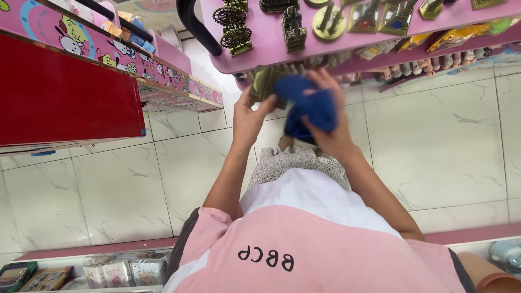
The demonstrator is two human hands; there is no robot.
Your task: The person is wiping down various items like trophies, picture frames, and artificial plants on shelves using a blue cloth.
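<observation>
I observed both forearms raised ahead of the torso, just below the pink shelf. My left hand gripped a small brass-coloured ornament, thumb and fingers closed round its side. My right hand clenched a blue cloth, pressed against that ornament; motion blurred the contact.

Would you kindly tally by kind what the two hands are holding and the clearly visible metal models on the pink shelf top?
Blue cloth, in the right hand: 1
Bronze ornament, in the left hand: 1
Wheel models: 2
Tower model: 1
Round medallion: 1
Total: 6
</observation>
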